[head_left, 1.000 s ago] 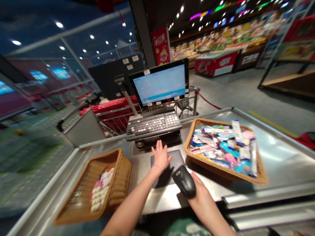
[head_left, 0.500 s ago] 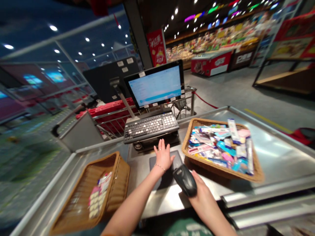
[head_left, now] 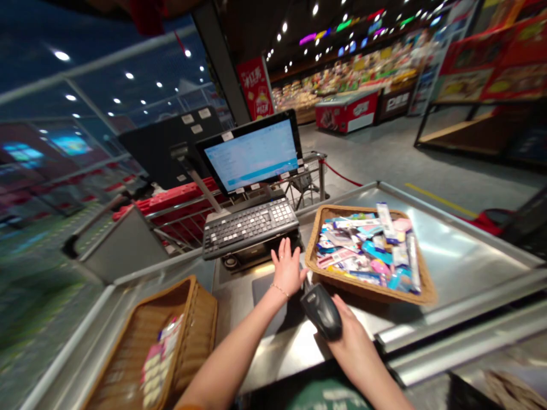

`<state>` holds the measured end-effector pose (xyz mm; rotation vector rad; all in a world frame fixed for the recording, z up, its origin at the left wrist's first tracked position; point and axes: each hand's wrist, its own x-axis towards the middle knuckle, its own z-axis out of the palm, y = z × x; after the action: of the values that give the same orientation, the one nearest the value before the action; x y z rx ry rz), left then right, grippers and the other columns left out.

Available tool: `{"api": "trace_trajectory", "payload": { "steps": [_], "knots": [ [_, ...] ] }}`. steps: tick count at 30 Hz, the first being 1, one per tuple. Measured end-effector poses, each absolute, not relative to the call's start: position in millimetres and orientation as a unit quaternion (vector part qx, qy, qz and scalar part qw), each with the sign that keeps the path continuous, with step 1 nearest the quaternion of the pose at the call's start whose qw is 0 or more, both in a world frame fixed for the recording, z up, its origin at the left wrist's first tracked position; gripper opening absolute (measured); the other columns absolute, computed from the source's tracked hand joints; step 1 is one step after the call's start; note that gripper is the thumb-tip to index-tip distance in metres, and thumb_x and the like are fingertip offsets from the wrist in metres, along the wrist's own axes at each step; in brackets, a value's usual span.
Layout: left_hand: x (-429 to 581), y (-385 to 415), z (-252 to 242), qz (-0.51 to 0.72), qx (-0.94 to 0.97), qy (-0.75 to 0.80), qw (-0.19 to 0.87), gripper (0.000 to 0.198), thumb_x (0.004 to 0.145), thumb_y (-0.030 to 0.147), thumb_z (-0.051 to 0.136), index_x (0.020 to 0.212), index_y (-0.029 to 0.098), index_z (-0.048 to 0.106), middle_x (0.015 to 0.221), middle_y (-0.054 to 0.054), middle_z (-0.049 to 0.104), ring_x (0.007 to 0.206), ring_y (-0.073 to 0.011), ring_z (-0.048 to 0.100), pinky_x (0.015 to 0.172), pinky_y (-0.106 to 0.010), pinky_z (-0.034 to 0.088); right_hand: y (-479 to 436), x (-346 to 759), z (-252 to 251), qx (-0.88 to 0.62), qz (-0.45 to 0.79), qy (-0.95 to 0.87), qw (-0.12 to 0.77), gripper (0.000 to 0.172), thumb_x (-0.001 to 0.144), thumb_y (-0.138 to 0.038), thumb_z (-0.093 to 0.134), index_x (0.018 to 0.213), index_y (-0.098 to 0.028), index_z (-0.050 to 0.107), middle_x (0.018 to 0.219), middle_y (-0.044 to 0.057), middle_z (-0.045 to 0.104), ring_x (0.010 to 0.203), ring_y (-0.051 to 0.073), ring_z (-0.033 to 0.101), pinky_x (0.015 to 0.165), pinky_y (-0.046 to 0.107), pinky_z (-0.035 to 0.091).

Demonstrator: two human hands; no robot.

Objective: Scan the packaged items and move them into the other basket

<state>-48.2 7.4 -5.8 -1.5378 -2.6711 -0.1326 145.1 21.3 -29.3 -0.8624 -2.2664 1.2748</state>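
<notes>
Two hands in view, over a steel checkout counter (head_left: 444,242). Versus earlier frames: head view has swung, so the whole scene sits further left, and the lower-left wicker basket (head_left: 200,319) is now cut off by the frame bottom. Left hand (head_left: 287,270) is open, fingers splayed wider than before, now closer to the tray, above a dark flat pad (head_left: 262,287); contact with the pad unclear. Right hand (head_left: 348,336) stays closed around a black handheld barcode scanner (head_left: 321,310), same grip, nose pointing up-left, just beside the left wrist. Wicker tray (head_left: 311,250) right of the pad holds a heap of small packaged goods (head_left: 363,250), blue, pink and white; heap looks unchanged. Basket holds a few pink-and-white packs (head_left: 154,359). Keyboard (head_left: 248,228) and monitor (head_left: 250,156) stand behind the pad.
</notes>
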Motion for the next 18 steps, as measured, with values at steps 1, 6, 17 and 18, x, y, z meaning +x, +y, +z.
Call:
{"api": "trace_trajectory", "payload": {
  "steps": [1,6,17,18],
  "knots": [
    [-47.2,9.5,-4.6,-0.044,-0.502,-0.863,0.029,0.062,0.082,0.042,0.06,0.137,0.017,0.045,0.159,-0.02,0.016,0.148,-0.0333,0.01,0.113,-0.064,0.018,21.9,146.1,-29.8,-0.307,0.455,-0.811,0.203,0.053,0.067,-0.018,0.053,0.119,-0.017,0.065,0.127,0.014,0.064,0.133,0.034,0.046,0.111,0.055,0.035],
    [-42.9,20.5,-0.1,-0.046,-0.523,-0.851,0.027,0.06,0.082,0.041,0.06,0.136,0.019,0.046,0.159,-0.019,0.018,0.148,-0.0334,0.011,0.113,-0.064,0.018,25.6,151.0,-41.6,-0.327,0.444,-0.804,0.225,0.057,0.065,-0.017,0.054,0.122,-0.014,0.062,0.13,0.015,0.061,0.134,0.033,0.045,0.111,0.052,0.037],
    [-31.9,44.4,6.5,-0.033,-0.58,-0.814,0.019,0.062,0.081,0.043,0.061,0.136,0.019,0.045,0.158,-0.02,0.02,0.147,-0.0342,0.012,0.113,-0.064,0.019,32.4,156.1,-48.0,-0.352,0.426,-0.794,0.254,0.058,0.066,-0.014,0.049,0.123,-0.008,0.061,0.13,0.019,0.061,0.133,0.032,0.046,0.112,0.05,0.037],
    [-30.9,46.7,7.0,-0.03,-0.586,-0.81,0.016,0.062,0.081,0.043,0.061,0.136,0.019,0.045,0.158,-0.019,0.02,0.147,-0.0342,0.012,0.113,-0.064,0.019,33.1,156.6,-48.2,-0.356,0.425,-0.791,0.259,0.057,0.067,-0.014,0.049,0.123,-0.009,0.061,0.129,0.018,0.062,0.133,0.032,0.046,0.112,0.051,0.037]
  ]
}}
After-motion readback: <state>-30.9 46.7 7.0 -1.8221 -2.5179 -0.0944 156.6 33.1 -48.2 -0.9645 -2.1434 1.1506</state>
